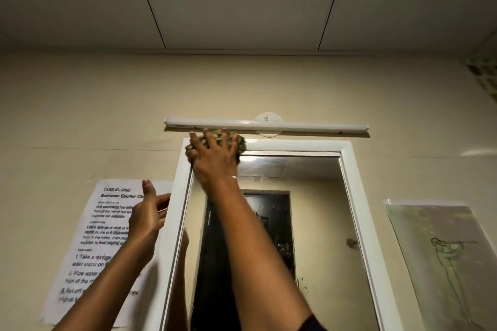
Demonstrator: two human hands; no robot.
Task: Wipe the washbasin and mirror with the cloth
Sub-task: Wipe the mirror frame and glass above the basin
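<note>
The mirror (pixel 309 209) hangs on the wall in a white frame (pixel 357 196). My right hand (pixel 215 156) reaches up to the mirror's top left corner and presses a bunched greenish patterned cloth (pixel 241 141) against the glass and frame, fingers spread over it. My left hand (pixel 148 215) is raised beside the frame's left side, fingers loosely curled, thumb up, holding nothing. The washbasin is out of view below.
A white tube light (pixel 269 125) is fixed just above the mirror, close over the cloth. A printed task sheet (pixel 107 236) is taped on the wall to the left, a sketch on paper (pixel 446 263) to the right. The mirror reflects a dark door (pixel 269 236).
</note>
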